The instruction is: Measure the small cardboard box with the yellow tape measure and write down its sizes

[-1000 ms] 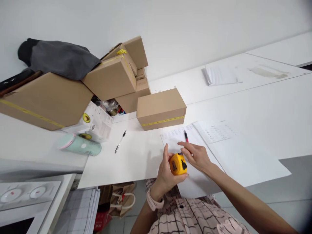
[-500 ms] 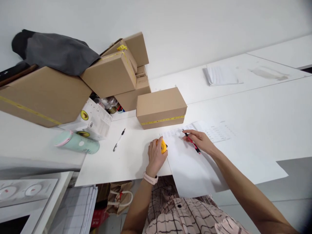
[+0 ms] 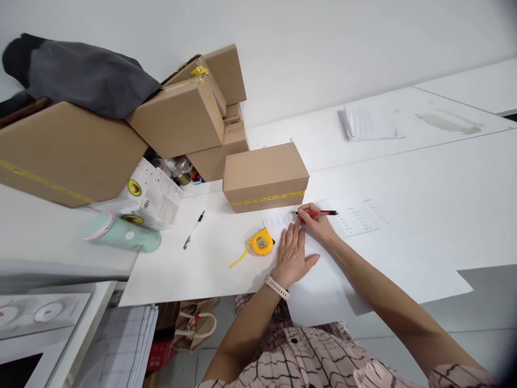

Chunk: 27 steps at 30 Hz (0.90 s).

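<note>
A: Left hand [image 3: 290, 253], quick?
B: Palm down, flat on the paper sheet [image 3: 323, 288], fingers extended, grasping nothing. Pale wristband [image 3: 277, 287] on that wrist.

A: Right hand [image 3: 317, 226]?
B: Fingers pinched round 1 red pen [image 3: 325, 213], writing grip. Tip at the rows of marks [image 3: 277, 221] near the sheet's top edge. Tip touching paper? Can't tell, too small.

A: Tape measure [image 3: 262, 242]?
B: Yellow, loose on the white table [image 3: 218, 269], just left of the left hand, not touched. Short bit of blade [image 3: 239, 258] out, pointing lower left.

A: Sheet fully on the table?
B: No, near end hangs past the table edge. More printed rows [image 3: 359, 216] right of the red pen; can't tell if separate sheet.

A: Rest?
B: 1 cardboard box [image 3: 264, 171] beyond the hands, yellow strip [image 3: 269, 198] along its front. Clear pen [image 3: 194, 229] lying slanted, further left. Mint bottle [image 3: 135, 237] past that, beside a white carton [image 3: 157, 195] with avocado pictures.
</note>
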Motion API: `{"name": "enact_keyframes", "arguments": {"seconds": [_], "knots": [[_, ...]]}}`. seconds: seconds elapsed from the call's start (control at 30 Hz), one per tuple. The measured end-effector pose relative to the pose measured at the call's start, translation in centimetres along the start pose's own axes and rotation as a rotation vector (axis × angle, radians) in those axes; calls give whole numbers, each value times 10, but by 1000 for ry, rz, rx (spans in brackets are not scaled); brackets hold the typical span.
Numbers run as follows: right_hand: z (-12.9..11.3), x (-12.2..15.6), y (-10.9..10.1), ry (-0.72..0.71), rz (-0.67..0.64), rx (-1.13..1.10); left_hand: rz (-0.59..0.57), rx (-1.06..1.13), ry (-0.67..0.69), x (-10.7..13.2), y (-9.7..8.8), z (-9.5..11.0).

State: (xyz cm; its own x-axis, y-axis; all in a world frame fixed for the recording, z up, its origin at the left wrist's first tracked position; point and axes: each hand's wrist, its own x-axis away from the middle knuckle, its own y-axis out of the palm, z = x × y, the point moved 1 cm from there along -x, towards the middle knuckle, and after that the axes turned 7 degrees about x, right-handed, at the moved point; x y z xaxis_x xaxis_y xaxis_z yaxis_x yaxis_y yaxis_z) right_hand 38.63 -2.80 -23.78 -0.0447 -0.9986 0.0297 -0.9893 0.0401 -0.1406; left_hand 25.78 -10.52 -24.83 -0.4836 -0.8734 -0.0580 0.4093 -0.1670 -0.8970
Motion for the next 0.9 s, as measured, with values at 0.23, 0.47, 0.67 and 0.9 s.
{"name": "enact_keyframes", "arguments": {"seconds": [0.23,0.47,0.67,0.9], "knots": [[14,-8,-5,-64,121,190,-20,16,0,1,-3,-6],[20,-8,-6,-119,85,273,-24,13,5,0,0,-6],[21,-9,-4,-104,77,287,-35,12,-3,0,-2,-5],[18,-8,-3,-102,89,276,-29,16,-1,0,-2,-5]]}}
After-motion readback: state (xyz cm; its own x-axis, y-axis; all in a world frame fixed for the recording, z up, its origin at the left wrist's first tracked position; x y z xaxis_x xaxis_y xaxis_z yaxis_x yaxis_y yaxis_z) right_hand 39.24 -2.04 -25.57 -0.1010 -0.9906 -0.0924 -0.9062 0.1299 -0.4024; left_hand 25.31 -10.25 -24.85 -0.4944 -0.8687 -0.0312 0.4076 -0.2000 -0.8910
